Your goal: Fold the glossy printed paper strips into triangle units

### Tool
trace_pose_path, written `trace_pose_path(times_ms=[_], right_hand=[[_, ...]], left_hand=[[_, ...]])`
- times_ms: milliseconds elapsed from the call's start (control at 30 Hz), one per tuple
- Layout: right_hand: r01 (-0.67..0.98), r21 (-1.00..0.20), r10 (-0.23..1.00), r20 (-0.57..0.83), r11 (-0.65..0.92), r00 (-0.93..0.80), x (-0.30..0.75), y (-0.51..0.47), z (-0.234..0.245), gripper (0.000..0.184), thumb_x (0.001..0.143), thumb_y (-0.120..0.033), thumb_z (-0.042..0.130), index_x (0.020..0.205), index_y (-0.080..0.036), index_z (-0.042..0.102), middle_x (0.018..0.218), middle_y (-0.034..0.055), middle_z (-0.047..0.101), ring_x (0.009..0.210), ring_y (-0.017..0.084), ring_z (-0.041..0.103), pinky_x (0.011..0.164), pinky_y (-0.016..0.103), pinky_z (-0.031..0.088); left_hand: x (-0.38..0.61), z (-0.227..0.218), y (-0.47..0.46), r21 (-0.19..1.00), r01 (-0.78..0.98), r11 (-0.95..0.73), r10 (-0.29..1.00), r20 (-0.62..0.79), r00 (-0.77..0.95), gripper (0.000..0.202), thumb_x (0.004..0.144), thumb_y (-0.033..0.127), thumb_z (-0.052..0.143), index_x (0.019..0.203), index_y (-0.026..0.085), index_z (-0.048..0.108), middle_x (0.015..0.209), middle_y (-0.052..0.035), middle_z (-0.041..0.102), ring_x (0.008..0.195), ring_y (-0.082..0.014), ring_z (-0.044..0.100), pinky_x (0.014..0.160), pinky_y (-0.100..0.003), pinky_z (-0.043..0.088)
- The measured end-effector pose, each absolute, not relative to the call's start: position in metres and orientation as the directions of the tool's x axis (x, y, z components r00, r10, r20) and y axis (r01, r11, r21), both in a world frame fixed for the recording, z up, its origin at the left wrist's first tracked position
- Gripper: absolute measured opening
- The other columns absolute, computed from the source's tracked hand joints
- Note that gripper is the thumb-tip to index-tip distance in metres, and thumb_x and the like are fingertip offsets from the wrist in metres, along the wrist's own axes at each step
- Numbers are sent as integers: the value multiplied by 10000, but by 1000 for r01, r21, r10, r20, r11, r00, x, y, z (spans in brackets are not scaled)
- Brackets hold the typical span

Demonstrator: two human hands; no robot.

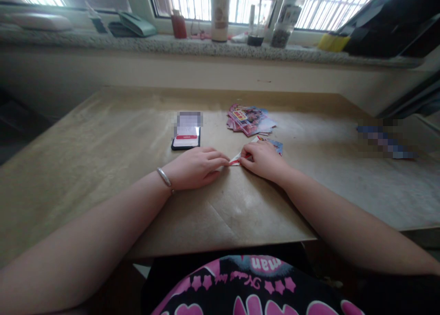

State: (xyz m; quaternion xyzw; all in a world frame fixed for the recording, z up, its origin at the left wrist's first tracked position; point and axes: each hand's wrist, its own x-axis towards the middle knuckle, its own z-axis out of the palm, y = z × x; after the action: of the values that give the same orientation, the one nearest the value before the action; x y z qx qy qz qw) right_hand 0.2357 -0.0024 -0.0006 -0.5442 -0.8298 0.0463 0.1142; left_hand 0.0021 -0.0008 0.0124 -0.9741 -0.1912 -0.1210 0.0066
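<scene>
Pink-printed shirt (pixel 247 283) is leaning in at six o'clock while the left hand (pixel 195 168) and right hand (pixel 263 161) are pinching a folded paper slip (pixel 235 159) at twelve, and an uneven tug is risking a tear.

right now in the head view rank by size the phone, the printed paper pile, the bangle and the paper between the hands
1. Printed paper pile and phone: these look alike, so I can't rank them.
2. Folded printed paper: partly hidden, so unsure.
3. Silver bangle: smallest, though nearer the camera.
</scene>
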Motion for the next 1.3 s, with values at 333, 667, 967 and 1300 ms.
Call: trace_pose_path(times_ms=[333, 667, 967, 1300], right_hand=[[858, -317, 912, 202, 405, -356, 221, -4, -4, 143, 845, -287, 583, 806, -182, 670, 820, 65, 708, 799, 203, 610, 731, 309, 395], [861, -277, 903, 187, 427, -388, 226, -5, -5, 124, 842, -297, 584, 851, -208, 670, 882, 56, 711, 865, 226, 598, 814, 357, 375], [853, -269, 892, 198, 448, -407, 227, -4, -4, 112, 836, -275, 583, 828, -208, 673, 870, 48, 705, 853, 222, 594, 823, 357, 377], [700, -92, 689, 305, 708, -657, 233, -10, 2, 223, 907, -210, 510, 914, -231, 732, 968, 55, 704, 987, 230, 523, 895, 371, 354]], left_hand=[[1, 11, 3, -24, 402, -916, 387, 216, 896, 312, 946, 250, 469, 1200, 192, 641, 1096, -90, 666, 976, -193, 609, 858, -321, 508], [3, 14, 0, -51, 402, -914, 384, 200, 901, 310, 949, 250, 459, 1182, 192, 654, 1044, -85, 670, 943, -191, 603, 830, -312, 510], [6, 15, -1, -116, 391, -913, 367, 182, 912, 299, 936, 212, 451, 1159, 166, 645, 981, -81, 659, 923, -196, 585, 813, -313, 506], [6, 15, -2, -121, 371, -921, 341, 214, 916, 289, 936, 200, 450, 1141, 159, 650, 947, -89, 654, 912, -202, 589, 793, -324, 511]])
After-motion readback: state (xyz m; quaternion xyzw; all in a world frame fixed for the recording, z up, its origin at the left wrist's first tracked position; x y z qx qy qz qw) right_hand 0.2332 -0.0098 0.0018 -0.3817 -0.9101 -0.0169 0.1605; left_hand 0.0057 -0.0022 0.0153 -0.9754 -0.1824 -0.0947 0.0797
